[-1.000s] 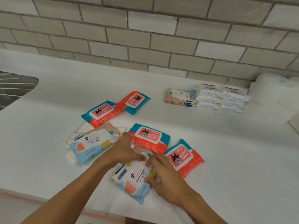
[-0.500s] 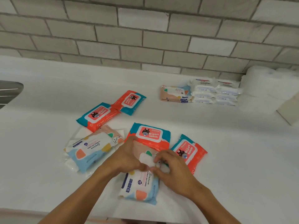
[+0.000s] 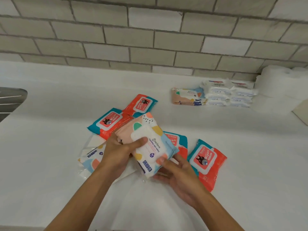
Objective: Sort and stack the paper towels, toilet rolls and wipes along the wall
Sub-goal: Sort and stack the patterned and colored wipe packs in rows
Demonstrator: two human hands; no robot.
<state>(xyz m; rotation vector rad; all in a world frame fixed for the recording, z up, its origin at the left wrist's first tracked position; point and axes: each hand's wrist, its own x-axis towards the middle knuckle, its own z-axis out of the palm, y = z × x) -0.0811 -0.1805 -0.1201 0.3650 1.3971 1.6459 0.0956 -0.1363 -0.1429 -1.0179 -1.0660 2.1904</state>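
Observation:
A pastel wipes pack (image 3: 150, 140) is lifted off the white counter (image 3: 250, 164). My left hand (image 3: 120, 152) grips its left edge, thumb across the front. My right hand (image 3: 176, 172) holds its lower end from beneath. Another pastel pack (image 3: 92, 158) lies partly hidden under my left hand. Several red-and-teal wipes packs lie around: two behind (image 3: 110, 122) (image 3: 141, 104), one half hidden under the lifted pack (image 3: 178, 140), one at right (image 3: 207, 161). By the wall sit a pastel pack (image 3: 188, 96), stacked white packs (image 3: 230, 95) and white paper rolls (image 3: 283, 82).
A metal sink (image 3: 10, 100) shows at the left edge. The grey brick wall (image 3: 150, 39) runs along the counter's back. A beige flat object (image 3: 301, 112) pokes in at the right edge. Clear plastic wrap (image 3: 86, 170) lies beneath the near packs.
Both hands have raised the pastel pack from the counter and tilted it up. The camera has shifted, so the counter items sit lower and further left in view.

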